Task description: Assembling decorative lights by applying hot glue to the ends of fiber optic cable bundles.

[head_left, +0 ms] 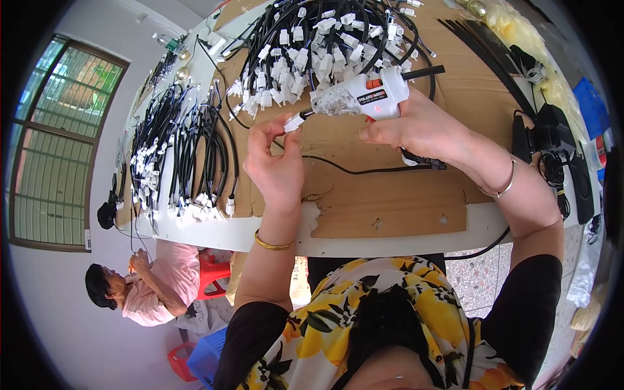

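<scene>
My right hand [416, 127] grips a white glue gun [377, 95] by its handle, its front end crusted with clear glue and a black glue stick [424, 73] poking out of its rear. Pinched between the fingers of my left hand [276, 156] is a small white connector [294, 121]. The gun's nozzle points left and meets the connector, or nearly so; I cannot tell if they touch. Just beyond lies a big heap of black cables with white connectors [325, 55]. A black cord [357, 171] runs from the gun's base area across the cardboard.
Brown cardboard [390, 214] covers much of the white table [260, 242]. More bundled black cables [185, 153] lie at left. Black sticks [487, 65] and a black power adapter [552, 130] sit at right. A person in pink [159, 286] sits at the table's left, near a red stool [211, 276].
</scene>
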Demonstrator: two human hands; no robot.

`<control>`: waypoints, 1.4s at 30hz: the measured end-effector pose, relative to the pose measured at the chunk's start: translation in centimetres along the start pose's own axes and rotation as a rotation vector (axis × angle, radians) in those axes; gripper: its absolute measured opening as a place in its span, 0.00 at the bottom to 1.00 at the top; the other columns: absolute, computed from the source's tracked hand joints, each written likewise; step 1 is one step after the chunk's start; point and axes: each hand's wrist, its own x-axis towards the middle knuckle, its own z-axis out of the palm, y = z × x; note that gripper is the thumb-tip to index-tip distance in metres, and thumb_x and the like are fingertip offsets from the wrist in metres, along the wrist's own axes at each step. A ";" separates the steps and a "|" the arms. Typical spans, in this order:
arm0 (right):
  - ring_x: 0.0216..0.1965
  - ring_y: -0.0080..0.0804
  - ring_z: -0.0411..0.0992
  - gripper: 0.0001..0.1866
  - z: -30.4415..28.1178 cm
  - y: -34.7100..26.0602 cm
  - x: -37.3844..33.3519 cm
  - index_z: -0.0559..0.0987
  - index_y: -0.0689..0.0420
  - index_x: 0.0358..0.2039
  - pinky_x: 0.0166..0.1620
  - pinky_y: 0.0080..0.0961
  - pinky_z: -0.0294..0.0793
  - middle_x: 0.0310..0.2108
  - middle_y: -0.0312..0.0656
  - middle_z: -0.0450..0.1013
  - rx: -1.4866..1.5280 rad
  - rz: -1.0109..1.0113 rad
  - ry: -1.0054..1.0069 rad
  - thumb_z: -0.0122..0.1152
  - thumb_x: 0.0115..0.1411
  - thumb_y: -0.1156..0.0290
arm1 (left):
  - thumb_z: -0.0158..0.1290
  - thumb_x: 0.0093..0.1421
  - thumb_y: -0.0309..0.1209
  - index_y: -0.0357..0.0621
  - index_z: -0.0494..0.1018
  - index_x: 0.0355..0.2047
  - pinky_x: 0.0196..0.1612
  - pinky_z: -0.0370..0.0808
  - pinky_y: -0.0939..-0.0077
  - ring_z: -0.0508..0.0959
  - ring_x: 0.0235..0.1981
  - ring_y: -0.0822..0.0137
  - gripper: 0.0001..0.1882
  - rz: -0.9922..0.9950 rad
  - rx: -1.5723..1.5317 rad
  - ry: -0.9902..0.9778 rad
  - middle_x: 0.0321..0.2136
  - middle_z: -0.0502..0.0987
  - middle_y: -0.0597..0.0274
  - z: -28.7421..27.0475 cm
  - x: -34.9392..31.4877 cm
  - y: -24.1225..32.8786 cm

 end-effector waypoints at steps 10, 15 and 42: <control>0.18 0.15 0.59 0.10 0.0 0.1 0.1 0.69 0.58 0.27 0.20 0.15 0.60 0.17 0.30 0.62 0.013 0.034 0.013 0.60 0.46 0.71 | 0.56 0.43 0.17 0.39 0.62 0.23 0.31 0.71 0.82 0.77 0.27 0.71 0.12 -0.007 -0.051 0.003 0.27 0.77 0.55 0.1 -0.1 -0.1; 0.17 0.15 0.59 0.10 -0.2 0.1 0.2 0.69 0.58 0.27 0.20 0.15 0.60 0.17 0.30 0.62 0.002 0.039 0.012 0.59 0.46 0.71 | 0.56 0.43 0.17 0.39 0.63 0.23 0.31 0.71 0.82 0.77 0.27 0.71 0.12 -0.011 -0.050 -0.007 0.27 0.77 0.55 0.0 -0.1 -0.2; 0.19 0.15 0.61 0.13 -0.3 1.1 0.8 0.70 0.59 0.33 0.21 0.14 0.62 0.21 0.31 0.65 0.036 0.053 -0.009 0.60 0.46 0.71 | 0.48 0.52 0.15 0.38 0.60 0.34 0.29 0.76 0.77 0.76 0.26 0.65 0.11 -0.566 -0.618 -0.273 0.29 0.72 0.54 -0.2 0.6 -0.3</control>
